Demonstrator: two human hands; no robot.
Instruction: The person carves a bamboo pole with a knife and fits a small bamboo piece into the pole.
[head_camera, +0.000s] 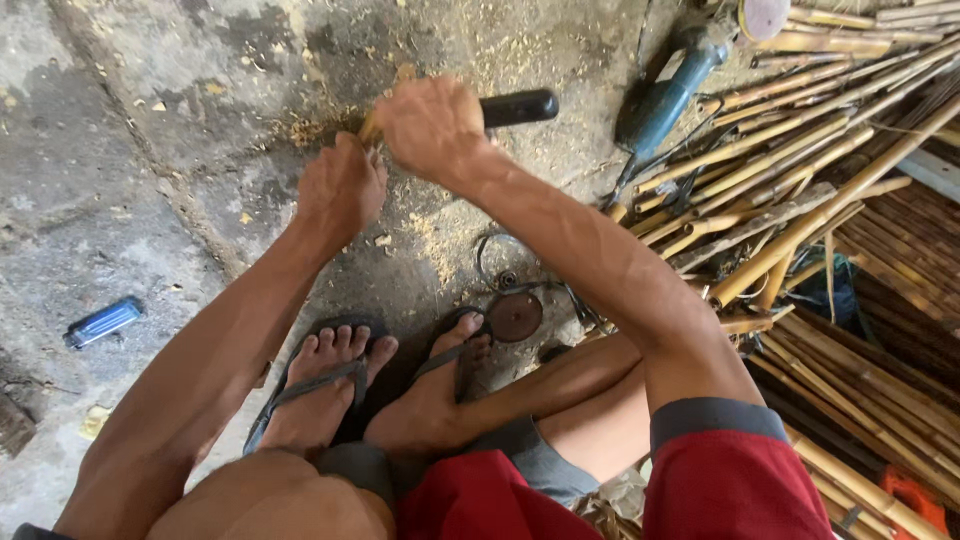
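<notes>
- Both arms reach forward and down from a squat, forearms converging over the concrete floor (120, 150) ahead of the 2 sandalled feet (375, 385).
- The right hand (432, 125) is seen from the back, knuckles up, fingers curled tight around a tool with a black handle (515, 107) that sticks out to the right of the fist.
- The left hand (340, 190) sits just beside and below the right, wrist bent, fingers folded down onto a thin yellowish bamboo piece (371, 126); the 2 hands nearly touch.
- The tool's working end is hidden under the right hand, so its kind cannot be told. The left fingertips are out of sight behind the hand.
- Only a short stub of the bamboo piece shows between the hands, pale and narrow, low over the floor amid sawdust (425, 235).
- A blue angle grinder (665, 95) lies well to the right by a heap of bamboo sticks (800, 190); a round disc (515, 317) lies by the right foot, a small blue lighter (103, 322) far left.
</notes>
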